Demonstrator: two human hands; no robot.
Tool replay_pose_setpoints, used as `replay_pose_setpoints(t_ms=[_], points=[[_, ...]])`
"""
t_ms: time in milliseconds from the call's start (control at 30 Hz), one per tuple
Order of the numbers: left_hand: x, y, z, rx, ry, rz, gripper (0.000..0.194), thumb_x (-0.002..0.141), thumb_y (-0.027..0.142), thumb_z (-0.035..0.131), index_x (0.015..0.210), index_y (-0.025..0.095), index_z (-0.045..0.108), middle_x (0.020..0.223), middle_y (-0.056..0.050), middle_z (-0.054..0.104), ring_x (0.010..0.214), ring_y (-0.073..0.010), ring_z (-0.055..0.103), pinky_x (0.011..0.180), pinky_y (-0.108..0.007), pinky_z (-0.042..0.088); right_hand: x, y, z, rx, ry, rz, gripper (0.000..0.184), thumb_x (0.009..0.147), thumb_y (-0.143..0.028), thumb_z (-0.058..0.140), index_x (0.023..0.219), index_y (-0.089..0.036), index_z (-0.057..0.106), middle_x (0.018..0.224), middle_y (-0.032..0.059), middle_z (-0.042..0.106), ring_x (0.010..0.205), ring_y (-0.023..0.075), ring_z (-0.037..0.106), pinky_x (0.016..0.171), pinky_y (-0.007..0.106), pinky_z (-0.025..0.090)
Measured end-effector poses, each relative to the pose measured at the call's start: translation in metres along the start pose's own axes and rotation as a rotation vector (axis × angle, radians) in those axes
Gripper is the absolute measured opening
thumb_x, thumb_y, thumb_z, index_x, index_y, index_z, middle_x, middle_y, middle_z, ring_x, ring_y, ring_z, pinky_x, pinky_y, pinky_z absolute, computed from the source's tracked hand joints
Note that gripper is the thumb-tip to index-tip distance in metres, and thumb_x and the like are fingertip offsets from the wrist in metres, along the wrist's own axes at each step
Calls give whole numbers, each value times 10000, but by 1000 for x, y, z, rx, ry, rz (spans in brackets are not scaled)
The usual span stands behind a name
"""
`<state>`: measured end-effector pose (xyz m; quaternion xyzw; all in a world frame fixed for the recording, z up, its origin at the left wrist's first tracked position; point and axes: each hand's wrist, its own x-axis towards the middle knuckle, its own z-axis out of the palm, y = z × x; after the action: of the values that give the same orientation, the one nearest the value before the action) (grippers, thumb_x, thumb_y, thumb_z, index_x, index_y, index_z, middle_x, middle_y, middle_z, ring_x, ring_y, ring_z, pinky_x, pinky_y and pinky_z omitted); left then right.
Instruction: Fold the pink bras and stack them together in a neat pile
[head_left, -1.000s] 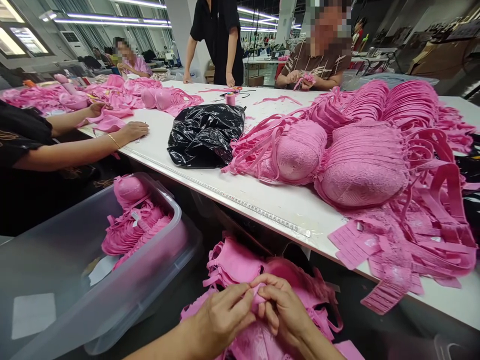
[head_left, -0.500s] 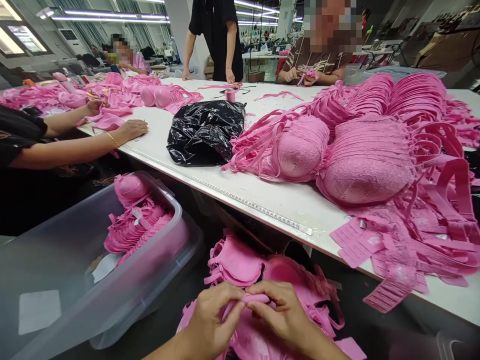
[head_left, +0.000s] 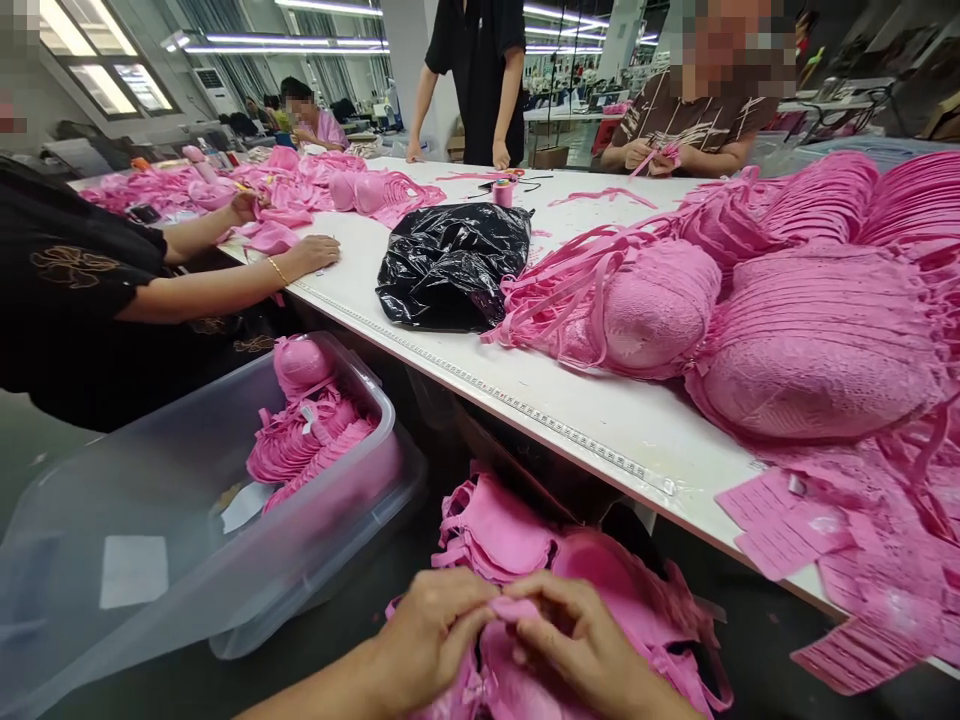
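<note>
Low in the view, my left hand and my right hand are closed, thumb against fingers, on the edge of a pink bra. Their fingertips almost meet around it. The rest of that bra hangs below, partly hidden by my hands. Just beyond lie more pink bras, in a heap below the table edge. What supports the heap is hidden.
A white table with a measuring tape along its edge bears stacked pink bras and a black plastic bag. At left stands a clear bin holding bras. Co-workers stand or sit around the table.
The view has turned left, so the table and bin appear farther right. My hands still pinch the bra edge, with slightly shifted fingers. The co-worker at left shows more.
</note>
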<state>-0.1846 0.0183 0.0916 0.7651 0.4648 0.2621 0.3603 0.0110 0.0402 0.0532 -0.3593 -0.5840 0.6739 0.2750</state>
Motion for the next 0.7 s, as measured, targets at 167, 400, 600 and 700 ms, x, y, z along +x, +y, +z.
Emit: replay_pose_setpoints(t_ms=[167, 400, 600, 700], points=[[26, -52, -35, 337, 168, -62, 258, 899, 193, 408, 923, 173, 664, 808, -46, 678, 722, -147, 607, 678, -239, 467, 57, 12, -16, -194, 185, 152, 140, 779, -264, 511, 759, -168, 611, 619, 1, 610, 519, 117, 579, 491, 205, 435], [62, -97, -25, 822, 6, 197, 232, 834, 59, 395, 797, 152, 603, 736, -50, 609, 684, -168, 544, 592, -258, 426, 121, 49, -4, -287, 268, 372, 200, 737, -198, 514, 539, -179, 522, 332, -35, 498, 308, 104, 473, 373, 195, 347], [56, -106, -21, 971, -84, 332, 198, 760, 6, 417, 828, 130, 555, 723, -57, 554, 622, -182, 488, 524, -290, 385, 131, 57, 3, -348, 346, 367, 269, 700, -200, 554, 437, -182, 498, 306, -34, 430, 371, 110, 460, 420, 220, 315], [53, -111, -20, 987, -95, 376, 203, 776, 24, 414, 898, 117, 548, 741, -63, 553, 627, -187, 487, 519, -298, 394, 137, 58, 4, -345, 383, 334, 288, 650, -137, 551, 388, -184, 441, 318, -43, 388, 405, 104, 429, 438, 226, 277]])
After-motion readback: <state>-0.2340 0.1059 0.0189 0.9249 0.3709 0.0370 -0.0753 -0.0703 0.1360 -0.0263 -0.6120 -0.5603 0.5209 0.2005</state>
